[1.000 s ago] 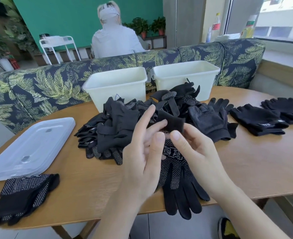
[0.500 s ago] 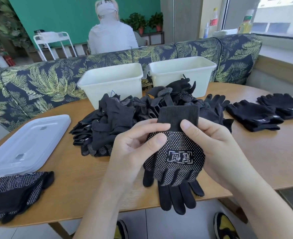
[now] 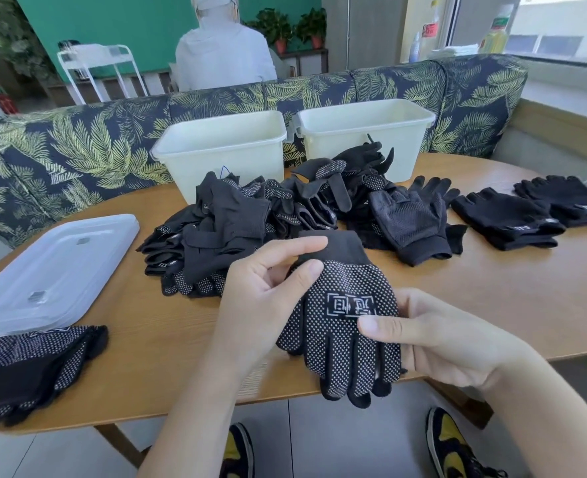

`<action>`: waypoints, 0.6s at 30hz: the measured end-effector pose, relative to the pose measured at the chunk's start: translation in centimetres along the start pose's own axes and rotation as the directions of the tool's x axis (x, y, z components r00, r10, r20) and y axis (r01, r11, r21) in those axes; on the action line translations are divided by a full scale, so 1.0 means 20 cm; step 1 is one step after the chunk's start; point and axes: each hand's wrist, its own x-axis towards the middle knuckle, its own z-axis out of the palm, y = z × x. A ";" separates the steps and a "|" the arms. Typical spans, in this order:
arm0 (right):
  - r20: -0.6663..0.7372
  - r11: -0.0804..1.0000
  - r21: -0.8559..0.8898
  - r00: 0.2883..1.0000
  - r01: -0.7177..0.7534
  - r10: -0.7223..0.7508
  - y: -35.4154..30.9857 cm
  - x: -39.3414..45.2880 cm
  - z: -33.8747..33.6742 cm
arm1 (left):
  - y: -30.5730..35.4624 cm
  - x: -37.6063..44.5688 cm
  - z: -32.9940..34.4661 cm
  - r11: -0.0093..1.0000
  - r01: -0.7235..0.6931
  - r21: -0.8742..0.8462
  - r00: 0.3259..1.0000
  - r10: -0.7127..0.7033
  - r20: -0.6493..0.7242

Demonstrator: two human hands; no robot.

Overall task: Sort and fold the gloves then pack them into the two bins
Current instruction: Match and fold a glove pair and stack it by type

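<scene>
Wooden table (image 3: 492, 305) fills the view, its near edge cut off by the frame at lower left, with a leaf-print bench (image 3: 78, 146) behind it. At the centre, both hands hold a dotted black glove (image 3: 347, 326) over the table's near edge. The left hand (image 3: 264, 305) pinches the glove's cuff side between thumb and forefinger; the right hand (image 3: 433, 339) clamps its finger end, thumb on top, the other fingers hidden beneath. Whether one glove or a stacked pair is held cannot be told. Half a second ago the right hand gripped the cuff; now it sits lower, at 3 o'clock of the glove, and the cuff shows free. At 12 o'clock lies a tangled glove pile (image 3: 285, 219), hiding the bases of the left bin (image 3: 223, 150) and right bin (image 3: 364, 129) behind it. Folded fingerless gloves (image 3: 506, 219) lie at 2 o'clock, partly cut off at the right edge. A clear lid (image 3: 54, 267) rests at 9 o'clock, and a dotted pair (image 3: 37, 367) at 8 o'clock touches its near edge.
</scene>
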 end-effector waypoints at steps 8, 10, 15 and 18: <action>0.193 0.970 0.242 0.980 -0.011 -0.037 -0.01 -0.05 -0.01 | -0.05 -0.02 0.01 0.991 -0.019 0.130 0.995 0.006 0.103; 0.241 0.960 0.278 0.969 -0.026 -0.044 -0.02 -0.06 -0.03 | -0.07 -0.01 0.01 0.989 -0.012 0.149 0.992 -0.007 0.126; 0.084 0.977 0.186 0.993 -0.100 0.085 -0.01 -0.04 -0.04 | -0.18 0.03 0.02 0.936 0.089 0.339 0.989 -0.123 0.079; -0.149 0.987 0.048 0.976 -0.151 0.156 -0.02 -0.04 -0.04 | -0.22 0.04 0.04 0.826 0.087 0.556 0.990 -0.132 0.042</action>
